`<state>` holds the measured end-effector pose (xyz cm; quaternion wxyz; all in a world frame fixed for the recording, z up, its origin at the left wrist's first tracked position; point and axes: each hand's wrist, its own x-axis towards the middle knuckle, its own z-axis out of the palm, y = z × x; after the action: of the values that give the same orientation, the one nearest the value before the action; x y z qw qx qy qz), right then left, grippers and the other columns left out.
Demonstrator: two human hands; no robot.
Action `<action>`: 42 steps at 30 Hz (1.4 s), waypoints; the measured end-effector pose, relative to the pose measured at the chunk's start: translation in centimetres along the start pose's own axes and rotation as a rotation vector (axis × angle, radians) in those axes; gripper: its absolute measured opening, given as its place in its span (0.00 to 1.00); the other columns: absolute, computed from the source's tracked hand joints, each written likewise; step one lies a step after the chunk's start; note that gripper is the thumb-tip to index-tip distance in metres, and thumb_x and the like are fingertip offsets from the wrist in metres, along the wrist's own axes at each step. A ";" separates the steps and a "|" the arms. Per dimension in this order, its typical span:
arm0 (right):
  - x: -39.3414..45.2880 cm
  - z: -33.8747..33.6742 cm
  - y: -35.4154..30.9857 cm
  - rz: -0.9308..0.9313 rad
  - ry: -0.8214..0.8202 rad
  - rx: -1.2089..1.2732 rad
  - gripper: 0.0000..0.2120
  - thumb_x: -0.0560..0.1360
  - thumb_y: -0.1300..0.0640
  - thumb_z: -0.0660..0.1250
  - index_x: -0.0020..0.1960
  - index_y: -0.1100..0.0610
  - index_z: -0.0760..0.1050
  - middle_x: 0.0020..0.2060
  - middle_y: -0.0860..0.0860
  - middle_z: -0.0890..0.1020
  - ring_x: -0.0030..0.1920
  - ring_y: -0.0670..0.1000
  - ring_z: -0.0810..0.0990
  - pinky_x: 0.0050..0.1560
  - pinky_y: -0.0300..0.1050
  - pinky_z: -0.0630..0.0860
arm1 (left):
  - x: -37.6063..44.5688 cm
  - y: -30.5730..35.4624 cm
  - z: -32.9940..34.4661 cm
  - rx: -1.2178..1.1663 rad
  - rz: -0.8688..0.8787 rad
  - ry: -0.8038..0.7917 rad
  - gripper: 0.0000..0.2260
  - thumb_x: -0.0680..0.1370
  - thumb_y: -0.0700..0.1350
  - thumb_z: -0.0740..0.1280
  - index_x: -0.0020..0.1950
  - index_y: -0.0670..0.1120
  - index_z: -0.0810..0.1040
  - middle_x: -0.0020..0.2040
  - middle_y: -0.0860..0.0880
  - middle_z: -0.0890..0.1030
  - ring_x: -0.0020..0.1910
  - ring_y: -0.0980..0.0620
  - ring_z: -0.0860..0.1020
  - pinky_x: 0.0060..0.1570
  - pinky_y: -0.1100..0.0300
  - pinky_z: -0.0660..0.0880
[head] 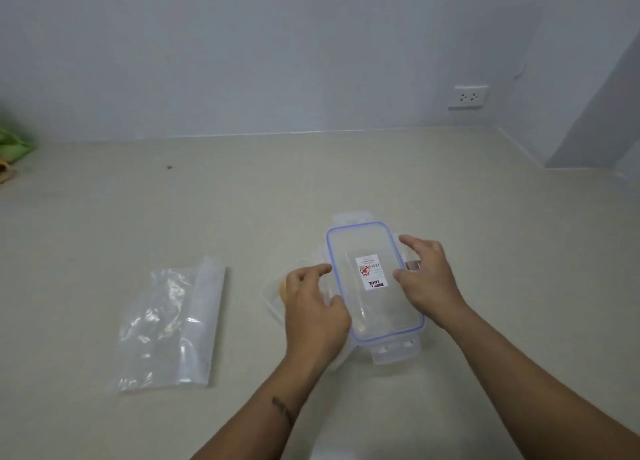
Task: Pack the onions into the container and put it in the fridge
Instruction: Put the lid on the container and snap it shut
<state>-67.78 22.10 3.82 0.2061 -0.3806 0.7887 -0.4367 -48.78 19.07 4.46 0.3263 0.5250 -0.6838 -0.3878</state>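
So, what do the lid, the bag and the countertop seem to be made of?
Lid: clear hard plastic, glossy, with a blue seal strip, probably rubbery, and snap flaps. Bag: thin clear plastic film; it wrinkles and glints. Countertop: smooth, matte, pale beige, perhaps laminate or stone; I cannot tell which.

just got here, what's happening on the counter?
A person is fitting the blue-rimmed lid onto a clear container on the beige counter. The left hand and right hand hold the lid by its long edges, and it sits skewed over the box. Something yellowish, probably an onion, shows beside the left hand. The end latches look unclipped. An empty-looking plastic bag lies to the left.
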 end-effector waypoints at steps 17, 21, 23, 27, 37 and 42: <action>-0.5 8.8 -2.0 -0.036 -0.314 -0.267 0.26 0.70 0.64 0.64 0.68 0.55 0.73 0.64 0.54 0.71 0.60 0.54 0.76 0.61 0.45 0.71 | -1.6 -7.4 -4.8 -0.211 -0.421 -0.009 0.30 0.70 0.44 0.70 0.69 0.61 0.66 0.58 0.51 0.76 0.55 0.50 0.78 0.56 0.51 0.78; -2.8 9.0 -2.0 0.077 -0.262 -0.212 0.25 0.70 0.63 0.65 0.67 0.53 0.72 0.62 0.55 0.74 0.63 0.53 0.74 0.61 0.44 0.69 | -0.5 -8.5 -6.1 -0.222 -0.416 -0.040 0.30 0.70 0.41 0.67 0.70 0.61 0.67 0.56 0.51 0.77 0.53 0.51 0.80 0.55 0.50 0.79; -4.8 9.4 -1.9 0.136 -0.227 -0.159 0.26 0.71 0.63 0.64 0.68 0.52 0.71 0.62 0.55 0.74 0.61 0.52 0.74 0.59 0.43 0.69 | 0.3 -9.0 -7.3 -0.222 -0.402 -0.061 0.30 0.71 0.39 0.66 0.70 0.60 0.68 0.55 0.54 0.78 0.51 0.52 0.80 0.55 0.49 0.79; -8.5 10.9 -2.3 0.224 -0.143 -0.081 0.30 0.69 0.64 0.63 0.71 0.53 0.67 0.61 0.56 0.73 0.58 0.54 0.76 0.59 0.44 0.71 | 1.6 -9.4 -9.2 -0.169 -0.346 -0.123 0.26 0.72 0.38 0.65 0.68 0.55 0.73 0.65 0.53 0.77 0.64 0.50 0.76 0.65 0.49 0.73; -9.6 11.6 -4.0 0.270 -0.012 -0.091 0.32 0.68 0.66 0.67 0.71 0.53 0.69 0.63 0.56 0.73 0.60 0.54 0.76 0.62 0.46 0.72 | 1.9 -11.6 -11.3 -0.099 -0.196 -0.250 0.22 0.74 0.41 0.69 0.67 0.53 0.74 0.59 0.51 0.79 0.52 0.54 0.80 0.55 0.58 0.77; -8.9 11.6 -4.6 0.270 -0.038 -0.121 0.31 0.68 0.66 0.66 0.70 0.54 0.70 0.65 0.56 0.74 0.62 0.55 0.76 0.62 0.45 0.72 | 1.8 -12.1 -11.6 -0.109 -0.187 -0.276 0.23 0.74 0.39 0.68 0.67 0.54 0.73 0.53 0.55 0.79 0.46 0.57 0.81 0.43 0.64 0.77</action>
<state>-52.63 21.38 1.39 0.2546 -0.2911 0.8535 -0.3493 -33.66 13.38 -0.36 0.2197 0.5095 -0.6485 -0.5212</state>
